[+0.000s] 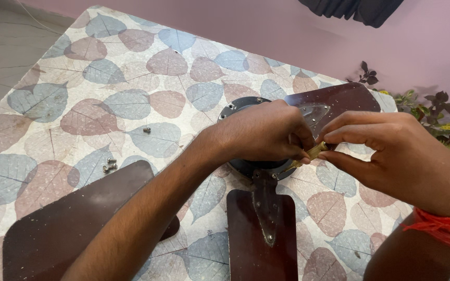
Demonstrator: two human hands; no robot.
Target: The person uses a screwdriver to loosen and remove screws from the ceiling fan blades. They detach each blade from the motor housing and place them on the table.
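A ceiling fan lies on a table with a leaf-patterned cover (105,88). Its dark round motor hub (235,106) sits mid-table, mostly hidden under my left hand (261,132). My left hand rests on the hub, its fingers pinching a thin brass-coloured tool (308,155). My right hand (391,153) grips the same tool's other end from the right. One dark brown blade (261,234) is attached and points toward me; another blade (334,101) reaches to the far right.
A loose dark brown blade (63,224) lies at the near left. Several small screws (109,165) sit left of it, and a single screw (147,129) farther back. Green plants (438,114) stand by the pink wall at the right.
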